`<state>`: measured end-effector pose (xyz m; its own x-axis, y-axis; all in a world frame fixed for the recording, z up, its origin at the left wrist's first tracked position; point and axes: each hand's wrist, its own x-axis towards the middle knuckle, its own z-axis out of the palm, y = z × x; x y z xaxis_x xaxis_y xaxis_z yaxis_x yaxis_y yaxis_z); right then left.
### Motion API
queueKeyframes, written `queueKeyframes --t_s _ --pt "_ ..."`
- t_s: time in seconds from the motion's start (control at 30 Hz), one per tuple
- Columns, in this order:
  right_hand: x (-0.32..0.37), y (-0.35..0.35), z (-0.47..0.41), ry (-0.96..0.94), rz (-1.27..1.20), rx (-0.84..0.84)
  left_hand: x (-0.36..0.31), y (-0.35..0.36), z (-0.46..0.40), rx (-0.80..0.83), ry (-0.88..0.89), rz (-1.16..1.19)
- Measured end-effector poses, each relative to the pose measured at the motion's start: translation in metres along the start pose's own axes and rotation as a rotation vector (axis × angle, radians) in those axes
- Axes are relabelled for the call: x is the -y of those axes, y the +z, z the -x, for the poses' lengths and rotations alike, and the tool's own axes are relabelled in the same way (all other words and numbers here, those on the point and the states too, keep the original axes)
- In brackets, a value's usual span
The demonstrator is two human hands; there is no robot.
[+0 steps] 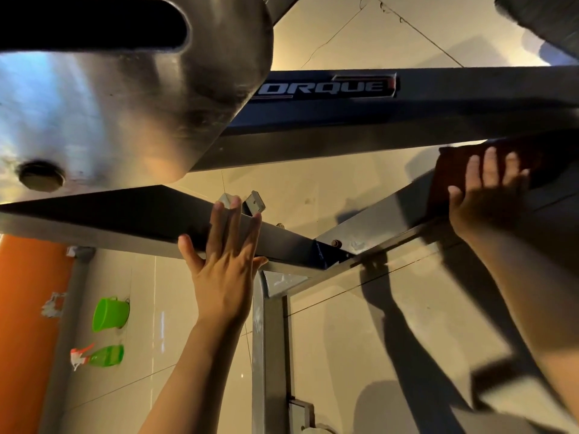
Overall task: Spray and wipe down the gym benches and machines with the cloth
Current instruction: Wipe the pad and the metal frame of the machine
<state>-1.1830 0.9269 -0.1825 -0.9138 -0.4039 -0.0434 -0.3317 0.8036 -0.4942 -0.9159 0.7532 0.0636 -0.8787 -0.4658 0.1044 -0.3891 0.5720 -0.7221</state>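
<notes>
Under right hand (484,195): cloth (454,173), pressed flat.

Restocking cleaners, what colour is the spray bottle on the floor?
Green plastic spray bottle, white-and-red trigger; head view.

I see my left hand (224,261) flat on a dark frame bar (125,214), my right hand (482,195) pressing a dark red cloth (454,170) against another bar.

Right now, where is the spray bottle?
In the head view, the spray bottle lies on the floor at the lower left, just below the green bucket and beside the orange wall, away from both hands.
</notes>
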Motion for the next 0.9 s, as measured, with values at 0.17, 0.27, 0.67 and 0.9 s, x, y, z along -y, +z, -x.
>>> queueKeyframes --t_s 0.17,0.27,0.67,0.9 --pt "0.077 0.017 0.047 -0.182 0.073 0.132 -0.001 0.001 0.000 0.000 0.014 -0.018" --pt "0.136 0.041 0.092 -0.351 0.197 0.377 0.002 0.000 0.000 0.027 0.015 -0.066" --pt "0.058 0.051 0.066 -0.354 -0.081 -0.086 0.002 0.003 -0.001 -0.007 0.020 0.023" --pt "0.081 0.040 0.066 -0.143 -0.079 -0.052 0.003 0.007 0.001 -0.030 0.017 -0.003"
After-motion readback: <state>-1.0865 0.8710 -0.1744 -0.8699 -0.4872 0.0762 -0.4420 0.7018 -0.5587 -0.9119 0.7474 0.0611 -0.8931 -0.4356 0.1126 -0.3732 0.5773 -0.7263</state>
